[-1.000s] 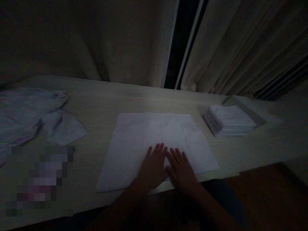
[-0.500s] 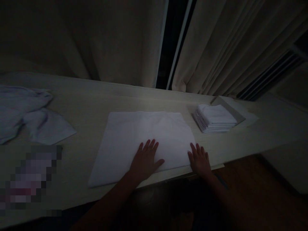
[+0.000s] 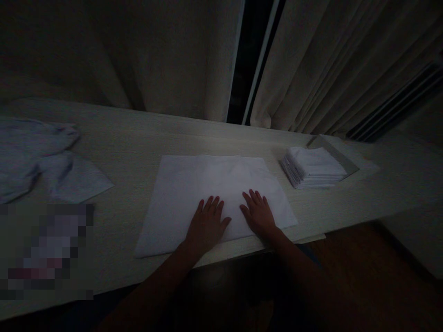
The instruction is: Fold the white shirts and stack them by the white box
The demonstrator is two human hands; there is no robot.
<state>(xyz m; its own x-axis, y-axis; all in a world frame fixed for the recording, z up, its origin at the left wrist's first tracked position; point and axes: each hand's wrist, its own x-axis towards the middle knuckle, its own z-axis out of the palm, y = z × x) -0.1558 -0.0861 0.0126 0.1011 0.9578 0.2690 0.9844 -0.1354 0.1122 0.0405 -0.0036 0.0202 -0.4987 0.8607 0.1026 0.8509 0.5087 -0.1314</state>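
Note:
A white cloth point(image 3: 180, 198) lies spread flat on the long pale table point(image 3: 138, 138), its near edge close to the table's front. My left hand point(image 3: 207, 223) rests palm down on the cloth's near middle, fingers spread. To its right, my right hand point(image 3: 259, 213) also lies flat on the cloth with fingers apart. Neither hand grips anything. Beyond the cloth to the right stands a neat stack of folded white cloths point(image 3: 314, 167).
Crumpled white cloths point(image 3: 55, 161) lie at the left of the table. A flat grey board or sheet point(image 3: 341, 159) sits under or behind the stack. Curtains point(image 3: 166, 60) hang along the back. The near left corner is blurred out by pixels. The room is dim.
My right hand has moved left from the cloth's right edge onto its surface. The cloth's near right corner now shows laid out flat. My left hand stays nearly where it was.

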